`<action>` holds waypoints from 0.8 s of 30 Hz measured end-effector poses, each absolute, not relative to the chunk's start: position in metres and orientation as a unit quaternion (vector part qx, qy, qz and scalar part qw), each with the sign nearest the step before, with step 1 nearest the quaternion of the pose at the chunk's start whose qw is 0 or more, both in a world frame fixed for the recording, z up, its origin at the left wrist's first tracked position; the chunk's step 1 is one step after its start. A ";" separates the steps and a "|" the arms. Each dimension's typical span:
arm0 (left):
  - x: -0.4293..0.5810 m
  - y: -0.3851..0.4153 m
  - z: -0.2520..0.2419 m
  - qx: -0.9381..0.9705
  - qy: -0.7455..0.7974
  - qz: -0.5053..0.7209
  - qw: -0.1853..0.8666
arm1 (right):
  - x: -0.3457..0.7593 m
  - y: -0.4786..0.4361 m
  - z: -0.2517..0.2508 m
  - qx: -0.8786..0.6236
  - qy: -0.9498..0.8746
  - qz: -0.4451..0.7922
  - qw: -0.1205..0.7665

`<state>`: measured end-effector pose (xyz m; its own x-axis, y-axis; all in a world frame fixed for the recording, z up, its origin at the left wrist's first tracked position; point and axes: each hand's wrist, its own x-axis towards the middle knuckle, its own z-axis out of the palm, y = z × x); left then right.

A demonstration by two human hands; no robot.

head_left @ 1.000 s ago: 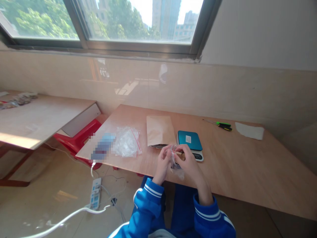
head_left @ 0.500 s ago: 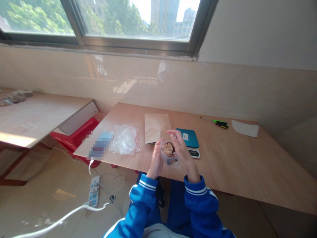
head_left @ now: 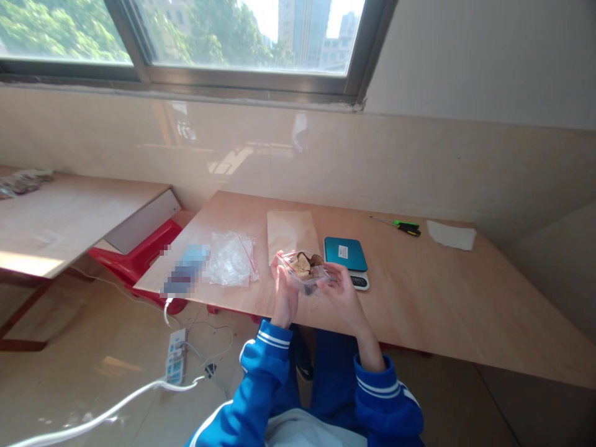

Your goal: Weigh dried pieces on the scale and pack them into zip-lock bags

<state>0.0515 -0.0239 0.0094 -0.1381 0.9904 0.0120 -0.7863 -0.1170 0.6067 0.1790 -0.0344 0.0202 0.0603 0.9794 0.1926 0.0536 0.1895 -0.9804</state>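
Lifted higher — left hand (head_left: 284, 292) and right hand (head_left: 342, 297) grip a clear zip bag (head_left: 305, 272).

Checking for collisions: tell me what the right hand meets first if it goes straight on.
The clear zip bag of brown pieces: the right hand touches it, fingers pointing at it, so it comes first.

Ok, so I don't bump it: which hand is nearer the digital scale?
Right. The right hand is just in front of the digital scale, near its display end. The left hand is farther off to the scale's left, with a plastic zip bag between the hands.
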 end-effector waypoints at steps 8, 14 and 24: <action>0.044 -0.024 0.009 0.358 0.331 0.686 0.541 | 0.196 -0.029 0.027 -0.490 -0.584 0.355 0.541; 0.028 -0.024 0.029 0.413 0.379 0.641 0.524 | 0.221 -0.038 0.041 -0.507 -0.609 0.294 0.535; 0.055 -0.032 0.034 0.491 0.411 0.653 0.405 | 0.215 -0.045 0.056 -0.511 -0.647 0.188 0.533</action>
<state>0.0547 -0.0315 0.0341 -0.1894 0.9323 0.3081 -0.1247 -0.3341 0.9342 0.2151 -0.0449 0.0561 0.0907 0.8626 0.4977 0.4609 0.4067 -0.7888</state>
